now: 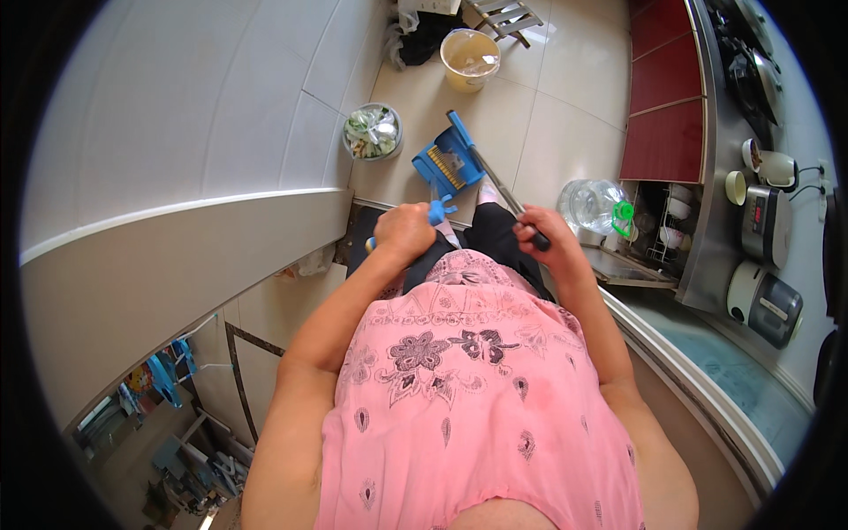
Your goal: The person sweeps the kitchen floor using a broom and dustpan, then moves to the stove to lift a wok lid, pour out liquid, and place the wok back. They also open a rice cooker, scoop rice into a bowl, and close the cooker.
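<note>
My right hand (550, 233) grips the black end of a metal pole (500, 182). That pole runs down to a blue dustpan (454, 162) with yellow comb teeth, on or close to the tiled floor in front of my feet. In my left hand (403, 232) is a rod-like handle (372, 245) with a blue and yellow end sticking out beside the fist. A blue piece (440, 211) shows at the other side of this fist, and a thin shaft reaches from it toward the dustpan. What that shaft ends in cannot be made out.
A bin (372, 132) holding bagged green scraps stands left of the dustpan. Beyond are a cream bucket (470, 61) and a folding stool (507, 18). A large plastic bottle (591, 207) stands right, near an open cabinet door (629, 266). Walls flank both sides.
</note>
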`<control>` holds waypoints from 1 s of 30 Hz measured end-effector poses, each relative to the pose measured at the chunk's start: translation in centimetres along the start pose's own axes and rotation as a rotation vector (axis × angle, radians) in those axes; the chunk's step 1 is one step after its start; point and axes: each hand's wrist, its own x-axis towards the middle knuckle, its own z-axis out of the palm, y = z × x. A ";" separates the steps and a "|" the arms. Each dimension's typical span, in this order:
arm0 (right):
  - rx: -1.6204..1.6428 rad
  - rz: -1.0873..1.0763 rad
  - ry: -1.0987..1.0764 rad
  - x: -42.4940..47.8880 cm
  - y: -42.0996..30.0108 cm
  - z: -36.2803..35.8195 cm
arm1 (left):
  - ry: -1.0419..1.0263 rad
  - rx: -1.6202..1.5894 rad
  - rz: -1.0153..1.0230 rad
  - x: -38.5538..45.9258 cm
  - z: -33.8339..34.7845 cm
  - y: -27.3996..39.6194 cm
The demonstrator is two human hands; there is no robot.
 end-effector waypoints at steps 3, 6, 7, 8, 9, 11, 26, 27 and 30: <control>-0.101 0.064 0.030 1.4 0.5 4.2 | -0.019 0.031 0.080 0.0 1.4 1.2; -0.213 0.159 0.038 3.4 1.8 5.8 | -0.035 0.062 0.117 -0.2 2.5 1.7; -0.267 0.149 0.020 3.3 2.2 6.6 | -0.029 0.060 0.115 -0.2 2.7 1.6; -0.324 0.132 0.028 3.0 2.8 7.3 | -0.026 0.048 0.100 -0.3 2.8 1.3; -0.346 0.128 0.021 2.8 3.2 7.5 | -0.023 0.034 0.087 -0.3 2.8 0.9; -0.389 0.121 0.007 2.7 3.8 7.9 | -0.017 0.025 0.084 -0.4 2.8 0.4; -0.662 0.160 -0.115 3.5 4.9 10.9 | -0.007 0.040 0.173 -0.1 1.0 -1.6; -0.637 0.153 -0.111 3.2 4.4 11.5 | -0.009 0.038 0.178 0.2 0.8 -1.7; -0.593 0.134 -0.118 2.7 2.8 12.6 | 0.027 0.002 0.186 1.4 0.6 -1.9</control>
